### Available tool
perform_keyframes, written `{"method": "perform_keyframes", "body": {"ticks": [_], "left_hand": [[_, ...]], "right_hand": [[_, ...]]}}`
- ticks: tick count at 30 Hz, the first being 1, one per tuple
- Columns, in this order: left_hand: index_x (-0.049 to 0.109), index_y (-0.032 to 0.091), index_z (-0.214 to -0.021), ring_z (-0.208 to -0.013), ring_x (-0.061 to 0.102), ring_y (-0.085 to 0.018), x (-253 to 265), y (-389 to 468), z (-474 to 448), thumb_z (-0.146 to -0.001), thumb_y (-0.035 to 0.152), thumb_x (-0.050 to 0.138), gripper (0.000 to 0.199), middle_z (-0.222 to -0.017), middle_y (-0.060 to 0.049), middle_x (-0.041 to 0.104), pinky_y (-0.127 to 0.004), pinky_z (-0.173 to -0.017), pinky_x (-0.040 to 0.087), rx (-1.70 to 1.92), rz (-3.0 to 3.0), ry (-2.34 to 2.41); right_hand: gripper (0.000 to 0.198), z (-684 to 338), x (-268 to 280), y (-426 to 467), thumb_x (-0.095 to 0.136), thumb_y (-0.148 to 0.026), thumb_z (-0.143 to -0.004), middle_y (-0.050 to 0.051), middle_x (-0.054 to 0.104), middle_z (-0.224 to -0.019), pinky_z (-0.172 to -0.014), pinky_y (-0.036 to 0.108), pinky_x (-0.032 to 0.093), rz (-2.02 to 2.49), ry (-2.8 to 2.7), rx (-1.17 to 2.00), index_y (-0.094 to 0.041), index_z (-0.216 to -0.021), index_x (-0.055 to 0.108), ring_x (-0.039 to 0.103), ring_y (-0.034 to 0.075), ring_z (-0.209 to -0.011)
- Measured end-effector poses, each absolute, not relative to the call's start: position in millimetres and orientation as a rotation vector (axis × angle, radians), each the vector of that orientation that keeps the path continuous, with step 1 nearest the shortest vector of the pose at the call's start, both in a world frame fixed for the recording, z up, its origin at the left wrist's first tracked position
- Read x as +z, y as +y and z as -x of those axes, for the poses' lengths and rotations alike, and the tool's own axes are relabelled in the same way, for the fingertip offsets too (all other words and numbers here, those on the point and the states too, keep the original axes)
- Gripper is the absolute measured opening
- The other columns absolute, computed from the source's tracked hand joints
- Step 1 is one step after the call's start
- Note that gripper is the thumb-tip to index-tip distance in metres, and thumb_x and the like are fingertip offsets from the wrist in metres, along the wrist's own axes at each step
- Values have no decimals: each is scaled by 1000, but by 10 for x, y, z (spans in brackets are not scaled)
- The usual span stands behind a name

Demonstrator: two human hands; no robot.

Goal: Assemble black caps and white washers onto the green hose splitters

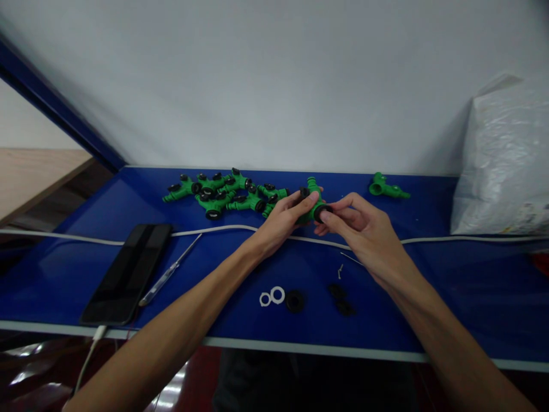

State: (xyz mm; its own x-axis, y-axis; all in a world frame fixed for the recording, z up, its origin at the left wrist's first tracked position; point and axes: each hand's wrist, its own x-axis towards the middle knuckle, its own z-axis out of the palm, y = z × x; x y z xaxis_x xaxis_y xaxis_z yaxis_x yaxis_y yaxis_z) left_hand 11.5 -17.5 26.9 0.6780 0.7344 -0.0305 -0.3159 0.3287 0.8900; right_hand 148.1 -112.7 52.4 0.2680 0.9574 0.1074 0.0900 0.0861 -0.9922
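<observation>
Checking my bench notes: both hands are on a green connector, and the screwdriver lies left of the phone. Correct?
Not quite: the head view shows the screwdriver right of the phone. The left hand and right hand are both on a green connector.

No legible text, faint printed label (527,215) on white plastic bag (500,157), too blurred to read

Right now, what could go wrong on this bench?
If the left hand slips, the green fitting could drop and scatter the loose screws. The white rings lie loose toward the front edge; a forearm brush might send them off. The left arm passes near the phone cable; snagging could drag the phone.
</observation>
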Motion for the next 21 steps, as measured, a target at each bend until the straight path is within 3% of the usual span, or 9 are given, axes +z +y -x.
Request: {"method": "perform_keyframes", "body": {"ticks": [10, 17, 21], "left_hand": [[75, 16, -106, -89, 61, -17, 214, -164, -130, -77, 54, 83, 48, -97, -4, 70, -29, -81, 47, 723, -1035, 516], [75, 15, -112, -69, 57, -12, 317, -199, -113, -86, 52, 71, 45, -81, -2, 66, -26, -69, 48, 651, -912, 485], [75, 15, -104, -63, 56, -12, 314, -183, -119, -89, 52, 65, 41, -73, -1, 64, -25, -63, 47, 617, -890, 452]], "right_hand": [[38, -1480, 511, -1113, 89, -45, -75, -2, 77, -73, -68, 28, 60, 1270, -1076, 918, -23, -81, 59, 74, 15, -66], [30, -1446, 559, -1131, 86, -43, -79, -1, 78, -80, -73, 30, 62, 1238, -1112, 907, -24, -88, 64, 75, 16, -72], [30, -1437, 569, -1131, 86, -42, -79, 0, 79, -80, -74, 33, 63, 1238, -1123, 901, -24, -89, 64, 76, 17, -72]]}}
